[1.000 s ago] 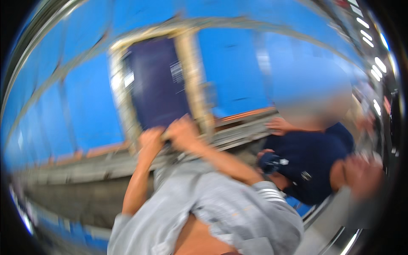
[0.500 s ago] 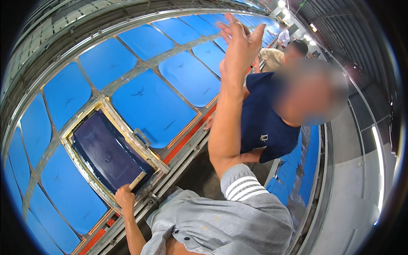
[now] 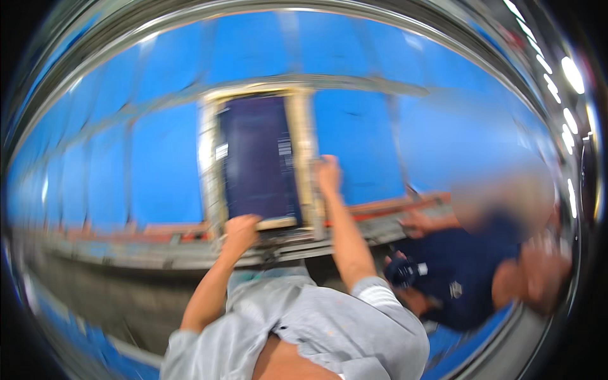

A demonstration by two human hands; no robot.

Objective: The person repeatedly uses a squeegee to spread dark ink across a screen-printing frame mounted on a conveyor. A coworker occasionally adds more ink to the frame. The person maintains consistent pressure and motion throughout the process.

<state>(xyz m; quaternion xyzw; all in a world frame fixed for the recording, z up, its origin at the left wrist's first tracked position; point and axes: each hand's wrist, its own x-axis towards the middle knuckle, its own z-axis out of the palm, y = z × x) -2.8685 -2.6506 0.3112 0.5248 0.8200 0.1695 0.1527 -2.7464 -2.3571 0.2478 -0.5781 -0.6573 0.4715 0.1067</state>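
A screen frame [image 3: 209, 145] with a pale taped border and a dark purple middle [image 3: 256, 152] lies on blue panels. My left hand [image 3: 242, 229] is closed on a pale squeegee bar [image 3: 277, 222] along the frame's near end. My right hand [image 3: 328, 174] is closed at the frame's right side, on its handle, which is mostly hidden. The picture is blurred, so finger detail is faint.
Blue panels [image 3: 164, 164] run along both sides and behind the frame, above a metal rail [image 3: 164, 250] with red strips. At the right a co-worker in a dark top [image 3: 475, 272] stands close, a hand [image 3: 415, 223] near the rail.
My right hand has come down from being raised open to the frame's right side. My left hand stays on the squeegee. The view has swung round to face the frame squarely.
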